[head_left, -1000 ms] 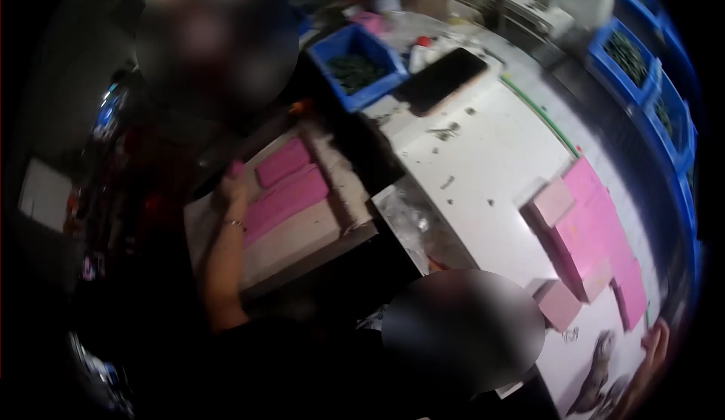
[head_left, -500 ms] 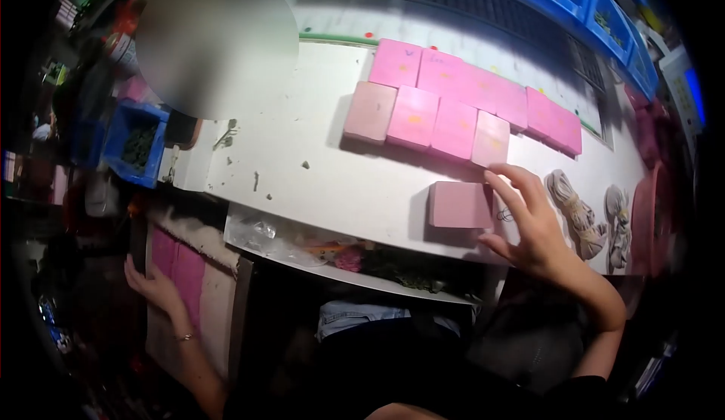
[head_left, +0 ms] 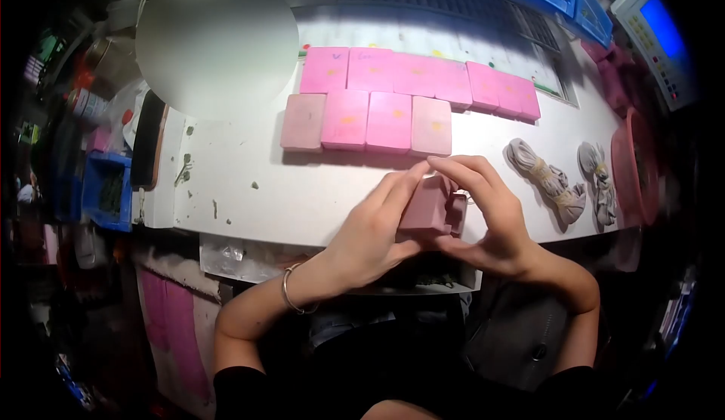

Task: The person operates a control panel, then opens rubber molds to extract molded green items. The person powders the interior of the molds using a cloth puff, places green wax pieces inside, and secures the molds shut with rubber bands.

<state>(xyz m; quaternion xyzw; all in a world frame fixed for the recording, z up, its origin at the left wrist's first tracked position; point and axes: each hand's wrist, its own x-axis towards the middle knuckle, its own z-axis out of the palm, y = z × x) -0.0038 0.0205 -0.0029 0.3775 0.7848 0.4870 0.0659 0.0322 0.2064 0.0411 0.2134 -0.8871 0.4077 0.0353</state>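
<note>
one mauve block (head_left: 424,207) sits between both hands, touching each: left hand (head_left: 370,231) grips its left side, right hand (head_left: 495,216) curls round the other side, thumb and fingertips on it. beyond hands, near row of four blocks (head_left: 389,120), then more pink blocks (head_left: 414,74). right of right hand: two tied bundles (head_left: 550,182), one pink bowl (head_left: 624,169).

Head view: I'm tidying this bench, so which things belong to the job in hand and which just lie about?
In the job: mauve block, between left hand and right hand; probably the block rows behind.

Seemingly lying about: phone, grey bundles, scraps.
</note>
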